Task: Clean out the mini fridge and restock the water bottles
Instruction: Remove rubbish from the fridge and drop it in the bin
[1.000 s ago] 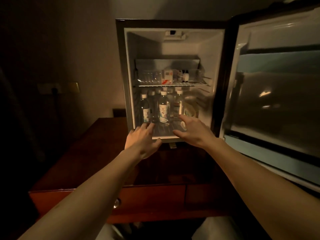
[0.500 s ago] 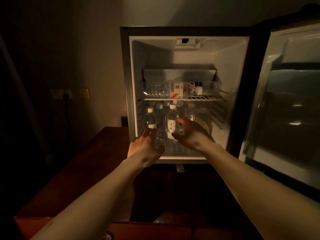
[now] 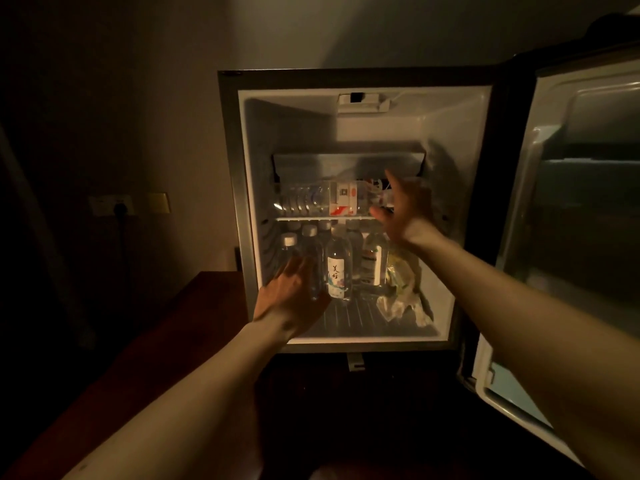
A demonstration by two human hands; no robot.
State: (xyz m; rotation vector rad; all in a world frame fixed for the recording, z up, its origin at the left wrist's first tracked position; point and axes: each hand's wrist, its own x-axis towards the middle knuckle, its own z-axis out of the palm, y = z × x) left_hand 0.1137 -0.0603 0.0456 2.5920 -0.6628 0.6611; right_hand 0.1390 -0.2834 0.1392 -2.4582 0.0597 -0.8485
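The mini fridge (image 3: 242,209) is seen standing on a dark wooden surface (image 3: 194,341), against the wall. Its door (image 3: 568,237) is swung wide open to the right. Inside, a wire shelf (image 3: 311,219) splits the space into a top part and a bottom part.

On the shelf, a clear water bottle (image 3: 304,199) is laid on its side. Just beside it, some small red and white boxes (image 3: 344,201) are seen. Below the shelf, a group of water bottles (image 3: 341,268) is stood upright on the fridge floor, packed close together. To their right, crumpled plastic wrappers (image 3: 401,299) are piled against the inside wall.

The left hand (image 3: 294,299) is held low, at the front of the bottom part. It is placed against the left-most upright bottles, but it cannot be told whether its fingers are wrapped round one. The right hand (image 3: 403,209) is lifted up to the shelf, at its right end. Its fingers (image 3: 393,180) are spread and released, and nothing is held in them.

On the wall to the left, a wall socket (image 3: 110,205) with a plug in it is seen.
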